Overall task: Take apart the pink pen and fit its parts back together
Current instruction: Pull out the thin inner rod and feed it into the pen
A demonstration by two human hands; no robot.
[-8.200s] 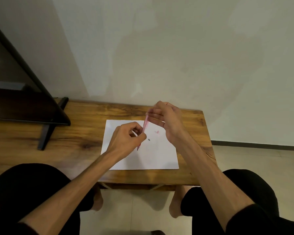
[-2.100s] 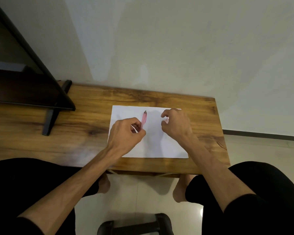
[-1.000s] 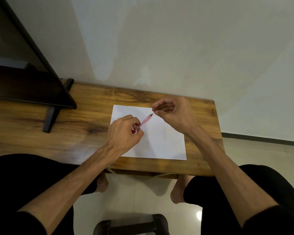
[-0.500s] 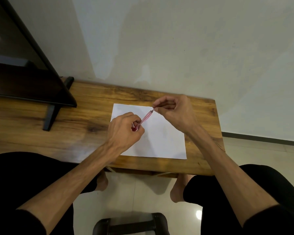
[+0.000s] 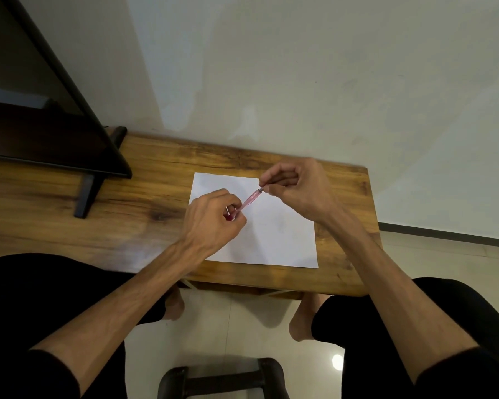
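Note:
The translucent pink pen [image 5: 249, 200] slants up to the right, held just above a white sheet of paper [image 5: 274, 243] on the wooden table [image 5: 144, 205]. My left hand [image 5: 213, 223] grips the pen's lower end, fingers curled round it. My right hand [image 5: 297, 188] pinches a small dark part at the pen's upper end, between thumb and fingertips. The lower end of the pen is hidden inside my left fist.
A dark flat screen [image 5: 43, 122] on a black foot [image 5: 88, 194] stands on the table's left half, close to the wall. The table's right edge [image 5: 370, 226] lies just past the paper. A dark stool [image 5: 222, 378] sits on the tiled floor between my knees.
About two seconds ago my right hand was down on the paper; it rose to the pen's upper end. In the last half second both hands have hardly moved.

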